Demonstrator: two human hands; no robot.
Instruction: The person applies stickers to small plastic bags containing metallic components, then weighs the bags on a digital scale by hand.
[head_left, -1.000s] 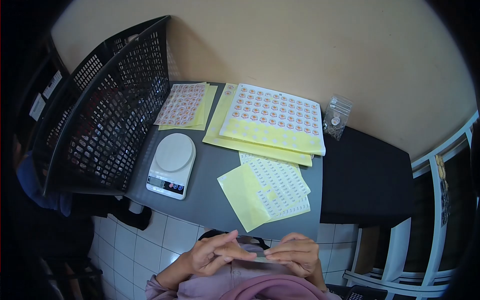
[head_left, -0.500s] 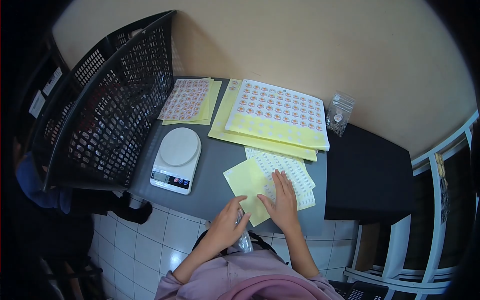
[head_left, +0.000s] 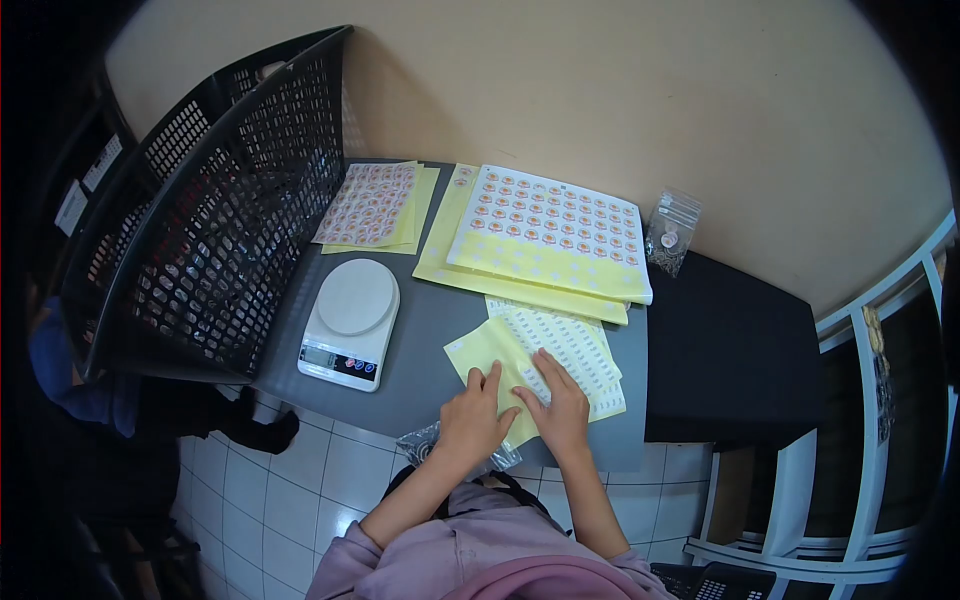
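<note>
My right hand (head_left: 561, 405) lies with its fingers apart on a yellow backing sheet (head_left: 478, 349) with small labels. Beside it, my left hand (head_left: 474, 415) rests on the same sheet, index finger stretched forward. Under and behind this sheet is a white label sheet (head_left: 575, 350). A clear plastic bag (head_left: 418, 443) shows below my left hand, at the table's front edge. Farther back lie large sheets of round orange stickers (head_left: 560, 213) on yellow backing.
On the grey table (head_left: 420, 340) a white scale (head_left: 348, 335) stands left of my hands. A black basket (head_left: 215, 215) leans at the left, near orange sticker sheets (head_left: 370, 205). A bag of small parts (head_left: 672, 235) lies at the right, by a black surface (head_left: 735, 350). A person's leg (head_left: 205, 408) shows lower left.
My left hand has moved forward and right onto the yellow sheet. The plastic bag is no longer between its fingers and now lies below it. My right hand has shifted slightly.
</note>
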